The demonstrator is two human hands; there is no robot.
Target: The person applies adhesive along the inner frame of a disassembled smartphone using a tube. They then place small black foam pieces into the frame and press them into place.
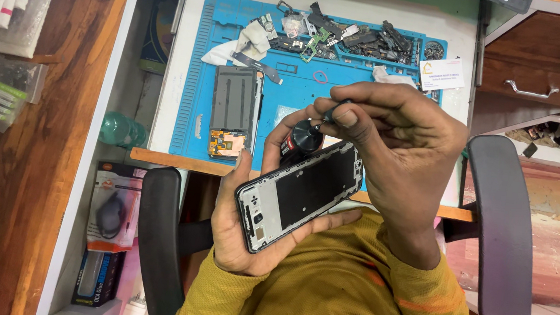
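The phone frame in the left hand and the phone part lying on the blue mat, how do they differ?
The phone frame is held tilted in the left hand; the phone part lies flat and untouched on the blue mat. The phone frame has a pale rim round a black middle; the phone part is grey, with an orange piece at its near end. Both are opened, rectangular phone pieces.

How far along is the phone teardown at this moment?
Done: a separated screen panel lies on the blue mat, with loose parts piled at its far edge. In hand: the left hand holds the bare phone frame; the right hand works a thin tool at its top edge. Left: cannot tell.
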